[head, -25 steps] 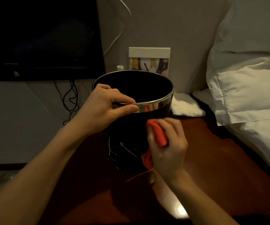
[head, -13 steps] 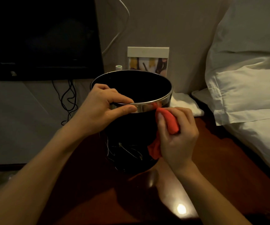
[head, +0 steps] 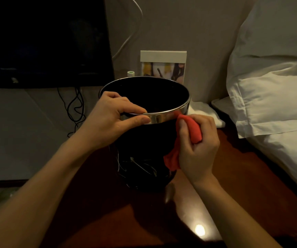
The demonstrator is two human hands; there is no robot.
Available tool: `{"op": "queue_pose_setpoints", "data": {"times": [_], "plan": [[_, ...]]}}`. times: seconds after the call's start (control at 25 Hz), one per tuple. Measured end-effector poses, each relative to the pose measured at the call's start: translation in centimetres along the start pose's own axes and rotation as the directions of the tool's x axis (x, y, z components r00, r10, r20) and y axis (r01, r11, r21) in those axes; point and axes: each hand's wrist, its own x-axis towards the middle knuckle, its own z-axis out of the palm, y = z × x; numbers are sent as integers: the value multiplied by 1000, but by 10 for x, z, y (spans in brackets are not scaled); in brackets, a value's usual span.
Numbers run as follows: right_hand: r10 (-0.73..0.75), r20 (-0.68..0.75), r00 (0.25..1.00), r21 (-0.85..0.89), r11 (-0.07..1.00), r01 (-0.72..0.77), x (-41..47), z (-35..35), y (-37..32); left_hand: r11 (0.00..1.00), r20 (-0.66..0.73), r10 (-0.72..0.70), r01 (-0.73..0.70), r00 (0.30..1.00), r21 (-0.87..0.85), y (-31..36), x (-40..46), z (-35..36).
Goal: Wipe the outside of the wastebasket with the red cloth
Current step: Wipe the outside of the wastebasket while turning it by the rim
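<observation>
A black round wastebasket (head: pixel 144 144) with a shiny metal rim band stands upright on a dark red-brown table (head: pixel 237 176). My left hand (head: pixel 112 120) grips the near left part of the rim, fingers inside and thumb along the metal band. My right hand (head: pixel 197 147) holds a bunched red cloth (head: pixel 194 131) against the basket's right side, its upper tip touching the metal band. A loose end of the cloth hangs below the hand beside the basket wall.
White pillows (head: pixel 273 97) crowd the right side. A framed picture (head: pixel 162 66) and a small white bottle (head: pixel 130 73) stand behind the basket. A dark screen (head: pixel 44 42) with dangling black cables (head: pixel 76 108) is at the left. A folded white towel (head: pixel 203 111) lies behind the right hand.
My right hand has carried the red cloth up and to the right along the basket's side, from below the rim to the metal band. My left hand has kept its grip on the rim.
</observation>
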Motion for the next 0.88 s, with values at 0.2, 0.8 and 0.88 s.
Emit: {"op": "queue_pose_setpoints", "data": {"times": [0.2, 0.8, 0.88], "plan": [[81, 67, 994, -5, 997, -80, -33, -2, 13, 1000, 0, 5, -5, 1000, -9, -2, -1, 0], [154, 120, 981, -7, 988, -154, -42, -4, 16, 999, 25, 11, -10, 1000, -40, -2, 0, -3], [173, 158, 972, -14, 985, -173, -51, -8, 18, 999, 41, 9, -7, 999, -38, -4, -1, -7]]}}
